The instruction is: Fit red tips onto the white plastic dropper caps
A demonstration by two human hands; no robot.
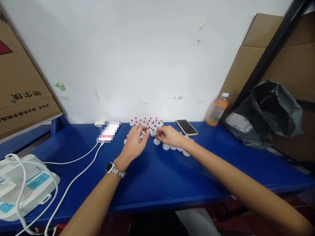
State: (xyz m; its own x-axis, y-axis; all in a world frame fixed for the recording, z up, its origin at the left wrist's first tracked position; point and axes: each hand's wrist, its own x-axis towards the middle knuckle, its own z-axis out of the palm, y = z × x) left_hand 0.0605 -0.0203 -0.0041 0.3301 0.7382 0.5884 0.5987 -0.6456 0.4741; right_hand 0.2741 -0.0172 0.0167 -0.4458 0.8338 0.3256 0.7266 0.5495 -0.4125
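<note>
1. A brown cardboard carton (22, 78) with printed characters leans at the far left, above the edge of the blue table (157, 177).
2. A white power strip (27, 188) sits at the near left corner of the table; white cables (73, 175) run from it toward the back of the table, ending near a small white device (108, 131) that is blurred in the picture.
3. The left hand (136, 142) lies palm down over the left part of a cluster of small white caps with red tips (147, 124). Its fingers are loosely spread and slightly curled, fingertips touching caps. Whether it grips one cannot be told. A wristwatch (113, 169) is on that wrist.
4. The caps stand in rows at the back centre of the table, close to the white wall (137, 55). Several plain white caps (172, 147) lie nearer, partly under the right hand.
5. The right hand (169, 136) rests just right of the left, fingers bent together, thumb and forefinger pinched at a cap (153, 132) in the cluster.
6. A smartphone (186, 127) lies face up just behind the right hand.
7. A bottle of orange liquid (217, 113) stands to its right, by the wall.
8. A black plastic bag (267, 111) with a printed label sits at the far right, before leaning cardboard (261, 42).
</note>
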